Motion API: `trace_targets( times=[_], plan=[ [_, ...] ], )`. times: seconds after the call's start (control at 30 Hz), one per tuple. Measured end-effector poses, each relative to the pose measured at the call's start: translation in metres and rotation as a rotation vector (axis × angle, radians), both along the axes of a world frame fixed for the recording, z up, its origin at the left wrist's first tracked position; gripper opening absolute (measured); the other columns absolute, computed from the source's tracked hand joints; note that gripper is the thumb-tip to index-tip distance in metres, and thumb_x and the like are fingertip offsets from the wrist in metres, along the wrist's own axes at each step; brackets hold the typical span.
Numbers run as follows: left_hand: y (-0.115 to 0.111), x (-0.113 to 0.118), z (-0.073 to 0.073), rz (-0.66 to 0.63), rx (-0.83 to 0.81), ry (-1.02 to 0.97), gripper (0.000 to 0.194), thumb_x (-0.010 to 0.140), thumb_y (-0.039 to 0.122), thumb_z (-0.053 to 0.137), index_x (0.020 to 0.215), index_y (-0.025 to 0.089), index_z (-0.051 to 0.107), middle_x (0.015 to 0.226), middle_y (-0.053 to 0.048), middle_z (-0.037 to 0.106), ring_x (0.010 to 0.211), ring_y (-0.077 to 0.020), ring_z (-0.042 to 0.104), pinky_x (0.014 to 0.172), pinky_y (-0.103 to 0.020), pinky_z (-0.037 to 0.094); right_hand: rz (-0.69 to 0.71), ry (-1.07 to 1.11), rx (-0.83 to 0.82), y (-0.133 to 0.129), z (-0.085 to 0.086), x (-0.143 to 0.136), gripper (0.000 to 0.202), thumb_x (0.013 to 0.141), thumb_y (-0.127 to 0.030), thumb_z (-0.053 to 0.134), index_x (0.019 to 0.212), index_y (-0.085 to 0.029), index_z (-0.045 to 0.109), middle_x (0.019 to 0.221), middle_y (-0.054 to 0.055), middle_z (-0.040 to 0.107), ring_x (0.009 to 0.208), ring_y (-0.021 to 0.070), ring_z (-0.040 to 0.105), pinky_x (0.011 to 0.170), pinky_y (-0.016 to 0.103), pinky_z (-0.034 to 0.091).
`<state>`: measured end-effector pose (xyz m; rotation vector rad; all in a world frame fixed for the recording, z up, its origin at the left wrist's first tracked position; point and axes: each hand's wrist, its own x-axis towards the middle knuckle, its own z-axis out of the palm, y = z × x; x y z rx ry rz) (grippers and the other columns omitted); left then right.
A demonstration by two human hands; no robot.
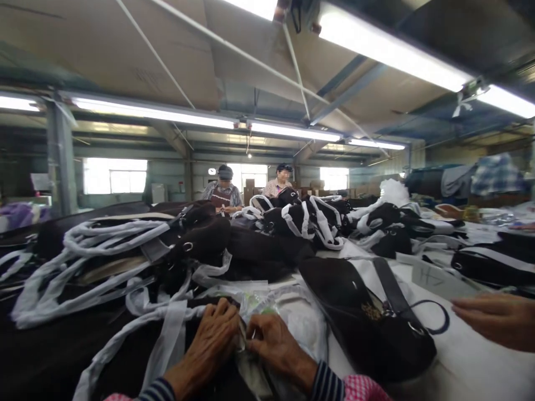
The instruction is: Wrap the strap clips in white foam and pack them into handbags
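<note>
At the bottom centre, my left hand lies over the edge of a dark bag, its fingers bent and close together on the fabric. Just right of it, my right hand has thumb and index finger pinched at the bag's opening, where a pale lining shows. What the pinch holds is too small to make out. A white wrapped strap curves across the bag, left of my left hand. Beyond my hands is clear plastic wrapping.
Dark bags with white wrapped handles are heaped at the left and centre. Another dark bag lies right of my hands. Another person's hand is at the right edge. Two people stand beyond the heap.
</note>
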<state>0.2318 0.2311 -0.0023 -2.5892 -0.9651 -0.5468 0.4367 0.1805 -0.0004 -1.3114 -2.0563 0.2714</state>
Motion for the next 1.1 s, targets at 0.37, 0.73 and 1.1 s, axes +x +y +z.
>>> trace_targets(
  times=[0.37, 0.73, 1.1],
  plan=[
    [-0.013, -0.02, 0.054, 0.012, -0.224, 0.053, 0.033, 0.091, 0.012, 0.056, 0.118, 0.028, 0.069, 0.139, -0.004, 0.055, 0.125, -0.0294, 0.04, 0.102, -0.048, 0.037, -0.015, -0.119, -0.028, 0.001, -0.009, -0.004, 0.017, 0.086, -0.01, 0.057, 0.098, -0.019, 0.066, 0.086, 0.003, 0.065, 0.085, 0.0198, 0.059, 0.074, 0.029, 0.034],
    [-0.017, -0.019, 0.046, 0.036, -0.163, 0.163, 0.017, 0.095, 0.014, 0.057, 0.101, 0.022, 0.071, 0.146, -0.005, 0.053, 0.13, -0.0317, 0.04, 0.102, -0.05, 0.034, 0.0, -0.161, -0.003, -0.002, -0.003, -0.001, 0.016, 0.084, -0.009, 0.057, 0.095, -0.018, 0.064, 0.083, 0.001, 0.066, 0.08, 0.0183, 0.06, 0.069, 0.028, 0.033],
    [-0.019, -0.016, 0.03, -0.173, -0.482, -0.395, 0.023, 0.091, 0.045, 0.054, 0.095, 0.028, 0.069, 0.099, -0.003, 0.069, 0.097, -0.0263, 0.058, 0.084, -0.032, 0.048, -0.079, -0.544, 0.152, -0.024, 0.024, 0.005, 0.015, 0.09, -0.008, 0.053, 0.095, -0.017, 0.065, 0.093, 0.007, 0.068, 0.078, 0.0218, 0.061, 0.06, 0.031, 0.038]
  ],
)
